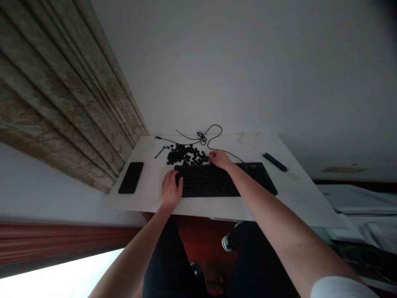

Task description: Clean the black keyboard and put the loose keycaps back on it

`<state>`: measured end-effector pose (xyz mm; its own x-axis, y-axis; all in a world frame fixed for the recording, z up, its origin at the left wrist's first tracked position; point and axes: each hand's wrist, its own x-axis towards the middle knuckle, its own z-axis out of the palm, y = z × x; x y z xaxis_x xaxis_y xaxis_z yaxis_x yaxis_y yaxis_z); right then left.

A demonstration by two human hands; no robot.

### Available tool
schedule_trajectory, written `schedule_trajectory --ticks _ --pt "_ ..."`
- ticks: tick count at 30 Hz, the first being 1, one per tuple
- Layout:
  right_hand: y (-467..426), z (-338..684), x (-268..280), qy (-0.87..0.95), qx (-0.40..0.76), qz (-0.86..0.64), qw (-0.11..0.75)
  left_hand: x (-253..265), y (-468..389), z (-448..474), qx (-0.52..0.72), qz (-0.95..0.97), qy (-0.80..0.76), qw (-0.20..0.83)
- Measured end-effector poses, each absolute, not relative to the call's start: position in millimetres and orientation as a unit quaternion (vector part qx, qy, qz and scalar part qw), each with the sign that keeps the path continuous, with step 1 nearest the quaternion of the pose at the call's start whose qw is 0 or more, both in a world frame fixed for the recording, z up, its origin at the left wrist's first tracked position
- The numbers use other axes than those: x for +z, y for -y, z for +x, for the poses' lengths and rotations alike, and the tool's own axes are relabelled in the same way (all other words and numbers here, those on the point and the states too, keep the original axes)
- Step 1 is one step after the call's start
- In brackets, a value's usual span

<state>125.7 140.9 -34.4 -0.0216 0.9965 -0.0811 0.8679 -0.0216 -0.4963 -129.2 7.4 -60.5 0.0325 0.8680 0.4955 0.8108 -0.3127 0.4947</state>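
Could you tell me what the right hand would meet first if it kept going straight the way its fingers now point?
Most likely the pile of loose black keycaps: the right hand lies at the keyboard's far edge, fingertips pointing left at the pile's near end.

dim, grey | bright glare lower left | wide-angle edge stretch | soft detail

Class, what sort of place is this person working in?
Probably a room at home: a white desk against a wall, curtains beside it, and a phone near the keyboard.
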Motion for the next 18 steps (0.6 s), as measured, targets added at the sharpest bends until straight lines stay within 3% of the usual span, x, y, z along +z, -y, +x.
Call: schedule_trajectory --ticks 10,18 --pt "-132 127 -33 0.686 0.206 -0.671 0.192 -62 -10 -131 0.382 0.707 -0.591 0.070" --pt "-96 133 -21 0.694 0.189 -0.598 0.354 -61 -8 -130 0.364 0.722 -0.587 0.033"
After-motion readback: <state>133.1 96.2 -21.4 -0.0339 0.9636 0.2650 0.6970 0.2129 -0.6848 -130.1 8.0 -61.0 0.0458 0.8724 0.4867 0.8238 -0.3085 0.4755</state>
